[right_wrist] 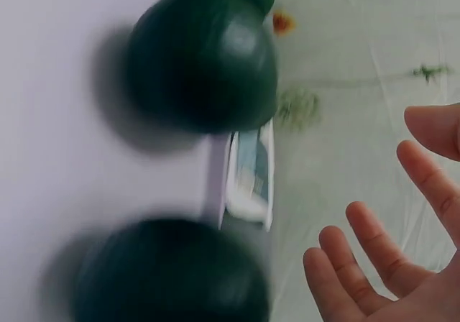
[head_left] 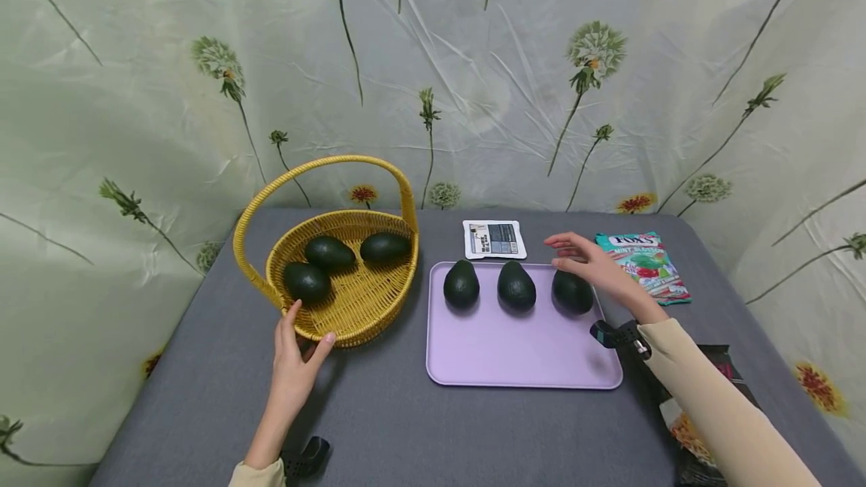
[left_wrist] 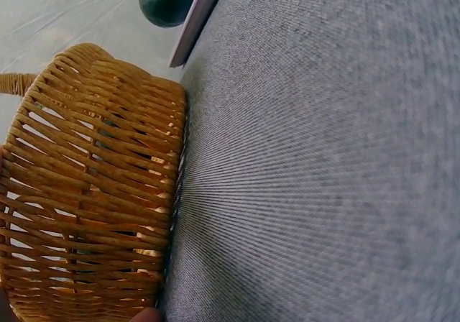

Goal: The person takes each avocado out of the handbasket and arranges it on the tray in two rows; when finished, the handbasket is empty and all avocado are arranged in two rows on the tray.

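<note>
Just beneath right hand (head_left: 595, 265) fingers: rightmost avocado (head_left: 572, 291) on lilac tray (head_left: 521, 359), sitting under the palm, no contact visible; fingers (right_wrist: 374, 243) spread and relaxed, holding nothing, confirmed in wrist view. Long axis of that avocado roughly upright-to-away from the body, narrow end toward the far tray edge; same for middle avocado (head_left: 517, 285) and left avocado (head_left: 461, 283), lined up leftward of the fingertips, near each other but apart. Right hand clearly nearer to all three; left hand (head_left: 294, 363) well apart, thumb and fingers straight against near rim of wicker basket (head_left: 345, 325), steadying, not curled round it as far as visible. Three more avocados (head_left: 329, 252) inside basket, clustered at the back half; open weave floor free toward the fingers-side rim. Basket handle (head_left: 325, 165) arches over the far side, so approach from tray side looks unobstructed. Beyond fingertips: white packet (head_left: 494, 239) just past tray's far edge; mint packet (head_left: 644, 263) right of the hand; dark bag (head_left: 704, 412) under the sleeve. Bare grey table (head_left: 419, 434) between tray and basket, narrow gap.
</note>
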### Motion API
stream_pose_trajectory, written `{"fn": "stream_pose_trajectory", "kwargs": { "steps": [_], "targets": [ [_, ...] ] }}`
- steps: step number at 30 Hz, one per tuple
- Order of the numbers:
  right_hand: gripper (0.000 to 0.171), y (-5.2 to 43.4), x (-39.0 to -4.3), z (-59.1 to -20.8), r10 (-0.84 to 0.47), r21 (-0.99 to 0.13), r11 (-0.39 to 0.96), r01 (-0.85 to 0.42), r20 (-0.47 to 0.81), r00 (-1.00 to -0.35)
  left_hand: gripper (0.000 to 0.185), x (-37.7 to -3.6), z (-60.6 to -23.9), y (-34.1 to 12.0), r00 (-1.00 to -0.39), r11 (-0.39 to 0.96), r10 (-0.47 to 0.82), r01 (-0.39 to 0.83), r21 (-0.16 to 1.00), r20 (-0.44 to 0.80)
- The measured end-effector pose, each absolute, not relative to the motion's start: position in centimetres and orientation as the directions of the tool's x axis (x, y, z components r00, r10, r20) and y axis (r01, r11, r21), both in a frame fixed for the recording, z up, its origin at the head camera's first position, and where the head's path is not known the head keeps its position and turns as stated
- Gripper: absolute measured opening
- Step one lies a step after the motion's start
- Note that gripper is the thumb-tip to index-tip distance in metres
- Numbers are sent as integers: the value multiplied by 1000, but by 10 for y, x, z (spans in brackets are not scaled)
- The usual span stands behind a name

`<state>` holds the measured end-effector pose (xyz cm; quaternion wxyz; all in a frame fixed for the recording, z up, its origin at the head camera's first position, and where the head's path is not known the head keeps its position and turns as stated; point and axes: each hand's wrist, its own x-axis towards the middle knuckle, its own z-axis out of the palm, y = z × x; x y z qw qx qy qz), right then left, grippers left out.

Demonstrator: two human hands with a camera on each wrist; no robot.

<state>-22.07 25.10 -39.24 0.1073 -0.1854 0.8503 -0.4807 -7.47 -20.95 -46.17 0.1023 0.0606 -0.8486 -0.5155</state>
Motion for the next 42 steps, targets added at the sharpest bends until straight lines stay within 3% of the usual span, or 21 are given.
{"fn": "stream_pose_trajectory", "kwargs": {
  "steps": [11,16,20,24,33,42],
  "targets": [
    [40,137,-245,-383,-642,-913,226,-341,124,-757,76,-77,-465,-209,-971,456,-206,12,890,119],
    [40,80,-253,-387,-722,-929,132,-346,149,-676,76,-77,-465,-209,-971,453,-207,12,891,118],
    [39,41,-258,-389,-748,-937,107,-334,145,-647,75,-77,-465,-208,-970,451,-209,19,892,127],
    [39,13,-264,-389,-739,-923,162,-348,121,-663,76,-78,-466,-209,-969,447,-210,22,894,129],
    [46,-16,-276,-390,-697,-818,424,-389,-21,-717,76,-77,-466,-209,-969,438,-210,24,899,128],
    [51,-29,-271,-386,-753,-649,575,-499,-181,-633,76,-76,-466,-211,-967,443,-221,16,896,126]
  ]
}}
